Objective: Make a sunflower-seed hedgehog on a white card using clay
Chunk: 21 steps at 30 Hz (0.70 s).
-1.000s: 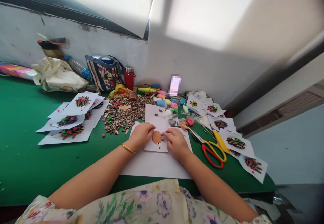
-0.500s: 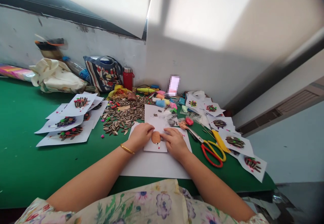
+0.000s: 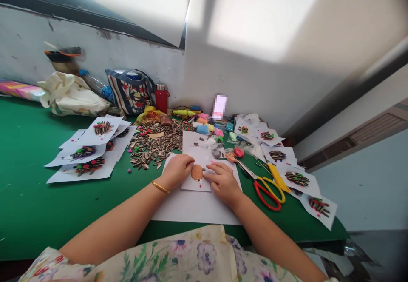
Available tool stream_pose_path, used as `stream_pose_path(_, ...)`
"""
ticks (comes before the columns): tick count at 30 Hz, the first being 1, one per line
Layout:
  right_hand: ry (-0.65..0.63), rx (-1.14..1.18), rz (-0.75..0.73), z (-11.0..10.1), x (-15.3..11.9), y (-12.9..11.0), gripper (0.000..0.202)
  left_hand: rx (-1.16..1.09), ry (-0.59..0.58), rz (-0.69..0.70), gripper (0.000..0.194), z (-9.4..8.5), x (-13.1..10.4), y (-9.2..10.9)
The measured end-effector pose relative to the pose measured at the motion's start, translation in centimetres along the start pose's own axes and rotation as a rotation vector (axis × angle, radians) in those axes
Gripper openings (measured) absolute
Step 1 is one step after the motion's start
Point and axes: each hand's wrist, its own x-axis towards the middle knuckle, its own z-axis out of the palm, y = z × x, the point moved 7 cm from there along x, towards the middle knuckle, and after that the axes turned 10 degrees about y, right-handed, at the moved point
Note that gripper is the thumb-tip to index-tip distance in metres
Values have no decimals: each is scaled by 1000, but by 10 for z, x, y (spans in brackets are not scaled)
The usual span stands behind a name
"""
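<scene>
Green table (image 3: 32, 146) first: the near edge is close to the body, the right side's crowded, and the roomier side for elbows is toward the left edge. The big white sheet (image 3: 194, 209) lies along the near edge. Right hand (image 3: 226, 182) has loosely parted fingers by the brown disc's right rim – can't tell if they pinch anything. Left hand (image 3: 180, 169) is curled at the card's left edge, grip hidden. Scissors (image 3: 254, 175) sit just right, so I'd keep that wrist in. Small card (image 3: 188, 185) is on the sheet, brown disc (image 3: 196, 172) on it – I'd steady the card and press gently.
</scene>
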Motion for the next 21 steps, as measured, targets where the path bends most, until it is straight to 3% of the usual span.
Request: stream_pose_path(21, 14, 3, 24, -2, 1, 1, 47, -15, 6, -9, 24, 0, 1, -1)
